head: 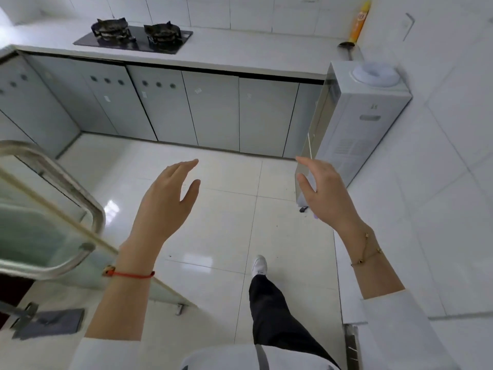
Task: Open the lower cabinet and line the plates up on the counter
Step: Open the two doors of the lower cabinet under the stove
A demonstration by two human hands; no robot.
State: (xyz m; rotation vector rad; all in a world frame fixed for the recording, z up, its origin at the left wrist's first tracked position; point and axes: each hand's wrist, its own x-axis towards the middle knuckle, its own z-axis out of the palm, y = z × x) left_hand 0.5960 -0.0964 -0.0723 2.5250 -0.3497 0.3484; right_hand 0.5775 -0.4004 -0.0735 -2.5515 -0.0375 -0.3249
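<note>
- We use the counter (240, 53) as our landmark: a long white worktop across the far side of the room, under a tiled wall.
- Set into the counter toward its left end is a black two-burner gas stove (134, 36); its two pan supports are dark and bare.
- At the counter's right end, against the side wall, an orange and yellow bottle (358, 22) stands upright, with a dark ladle (346, 48) just beside its base.
- Directly beneath the counter runs the row of lower cabinet doors (210, 108), pale grey and glossy, all shut; some carry three round holes near the top.
- We see no plates on the counter; whatever the cabinets hold is hidden behind the closed doors.
- Just right of the counter's end stands a white water dispenser (365, 121) on the floor, its round top opening showing.
- Our left hand (165, 201) is raised over the pale floor tiles (226, 222), well short of the counter, fingers spread and loosely curved, gripping nothing; a red string bracelet circles that wrist.
- Our right hand (325, 193) hangs in front of the dispenser's lower part, likewise spread and empty, with a thin gold chain at the wrist.
- The two hands are well apart, palms turned toward each other.
- Nearer us than the counter, on the left, a glass door (48, 228) with a curved metal handle juts in.
- One leg in dark trousers and a white shoe (260, 265) steps toward the counter.
</note>
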